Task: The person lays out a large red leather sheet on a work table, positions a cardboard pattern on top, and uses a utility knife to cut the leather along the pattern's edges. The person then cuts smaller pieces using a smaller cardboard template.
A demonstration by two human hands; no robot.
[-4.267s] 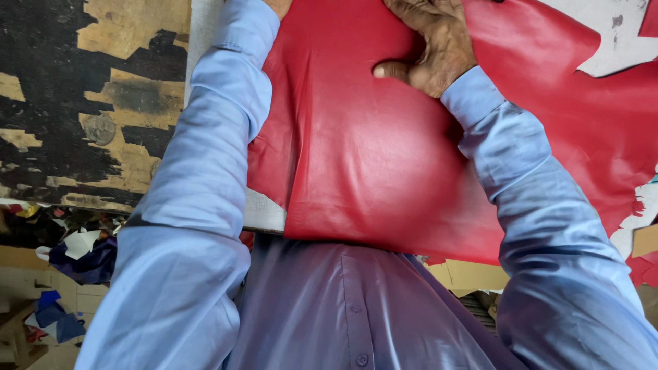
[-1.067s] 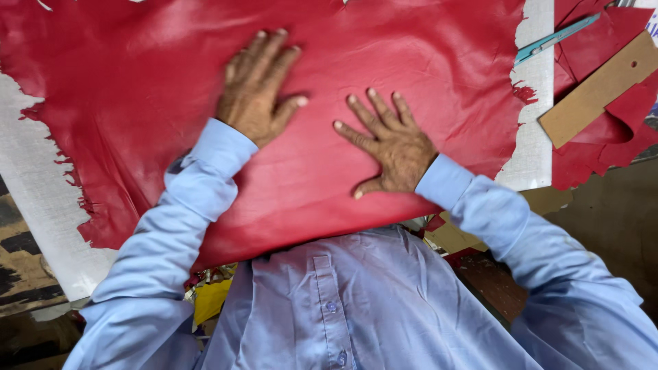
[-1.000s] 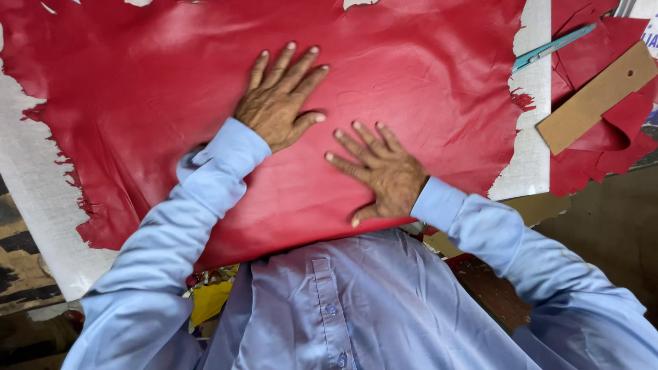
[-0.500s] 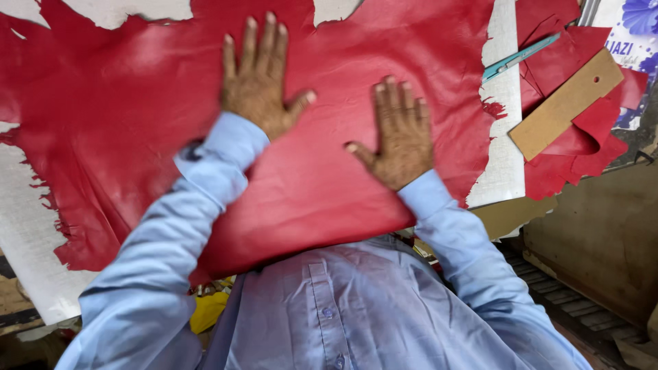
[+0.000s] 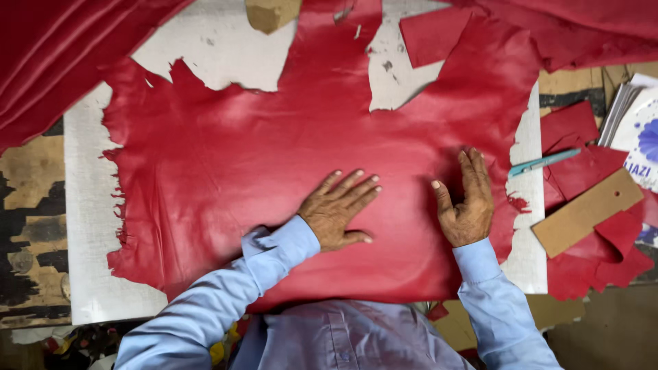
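Note:
A large red leather hide [image 5: 274, 157] with ragged edges lies spread flat on a white cutting board [image 5: 89, 226]. My left hand [image 5: 339, 211] rests palm down on the hide near its front edge, fingers apart and pointing right. My right hand [image 5: 467, 202] also presses flat on the hide, close to its right edge, fingers pointing away from me. Neither hand holds anything. Both arms wear light blue sleeves.
A teal knife-like tool [image 5: 543, 162] lies right of the hide on red leather scraps [image 5: 582, 267]. A brown cardboard pattern piece [image 5: 588, 212] and a stack of paper [image 5: 634, 123] sit at the right. More red leather [image 5: 48, 55] is heaped at top left. Worn wooden tabletop [image 5: 31, 226] shows left.
The view pulled back, showing the whole hide. Both hands slid across the leather, the left hand turning its fingers to the right and the right hand moving toward the hide's right edge.

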